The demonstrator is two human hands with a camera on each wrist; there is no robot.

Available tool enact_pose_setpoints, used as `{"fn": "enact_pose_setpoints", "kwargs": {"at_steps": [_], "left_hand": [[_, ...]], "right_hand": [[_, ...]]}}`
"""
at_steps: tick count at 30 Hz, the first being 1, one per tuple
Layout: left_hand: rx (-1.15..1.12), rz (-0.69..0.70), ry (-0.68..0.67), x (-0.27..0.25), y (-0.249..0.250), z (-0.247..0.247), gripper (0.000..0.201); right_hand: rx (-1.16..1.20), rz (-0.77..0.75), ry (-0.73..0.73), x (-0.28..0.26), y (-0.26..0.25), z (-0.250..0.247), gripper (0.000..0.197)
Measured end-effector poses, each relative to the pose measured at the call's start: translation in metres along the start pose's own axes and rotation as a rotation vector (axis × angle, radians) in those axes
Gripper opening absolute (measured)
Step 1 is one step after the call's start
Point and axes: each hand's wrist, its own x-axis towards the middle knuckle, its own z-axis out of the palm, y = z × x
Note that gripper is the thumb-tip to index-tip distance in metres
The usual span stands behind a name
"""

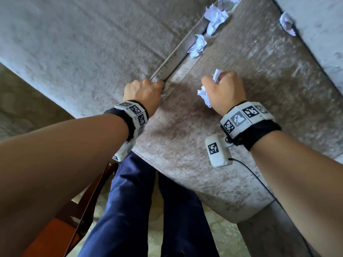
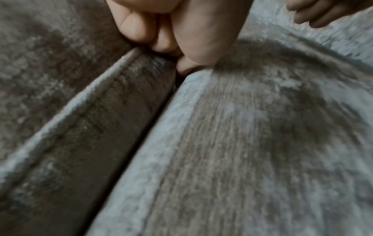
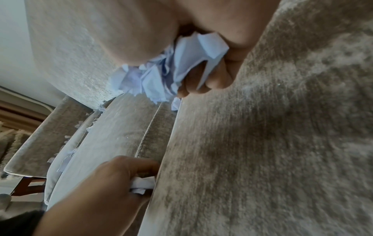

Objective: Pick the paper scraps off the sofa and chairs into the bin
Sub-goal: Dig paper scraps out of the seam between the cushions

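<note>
White scrap (image 3: 142, 185) in curled left hand (image 3: 113, 180), hidden from its own wrist view; right hand (image 1: 223, 89) fisted around paper wad (image 1: 204, 95).

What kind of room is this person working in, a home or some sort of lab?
Most likely a home living room. A plush grey sofa fills the view, a patterned carpet covers the floor, and part of a dark wooden chair stands beside it. Crumpled paper scraps litter the cushions.

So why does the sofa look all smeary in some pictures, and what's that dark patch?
Left wrist view: the sofa cushion is streaked with motion blur. Right wrist view: the fabric is soft too, and the dark patch is a shadow below the right hand. Head view: the crumpled paper scraps look fairly sharp, while straight edges bend from the wide lens.
</note>
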Motion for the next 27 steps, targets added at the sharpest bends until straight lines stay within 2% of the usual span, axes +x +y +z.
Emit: {"fn": "enact_pose_setpoints", "kwargs": {"at_steps": [5,10,12,18,21,23,27], "left_hand": [[-0.147,0.023,0.051,-0.008,-0.007,-0.003,0.031],[-0.575,-0.028,0.164,-0.016,-0.018,-0.019,0.004],[-0.675,-0.038,0.181,-0.020,-0.019,-0.028,0.009],[-0.965,-0.132,0.175,-0.018,-0.024,-0.024,0.008],[-1.049,-0.157,0.219,-0.018,-0.024,-0.023,0.009],[-1.090,-0.178,0.246,-0.019,-0.023,-0.023,0.013],[-1.213,-0.129,0.229,-0.025,-0.023,-0.028,0.019]], "right_hand": [[-0.026,-0.013,0.035,-0.004,-0.006,0.003,0.048],[-0.110,-0.056,0.006,-0.001,-0.003,0.014,0.042],[-0.072,-0.034,0.003,0.000,-0.006,0.019,0.038],[0.087,0.017,-0.025,-0.002,-0.007,0.024,0.044],[0.197,0.062,-0.043,0.002,-0.006,0.027,0.025],[0.213,0.083,-0.046,0.003,-0.006,0.030,0.026],[0.145,-0.025,-0.124,0.002,-0.011,0.037,0.029]]}}
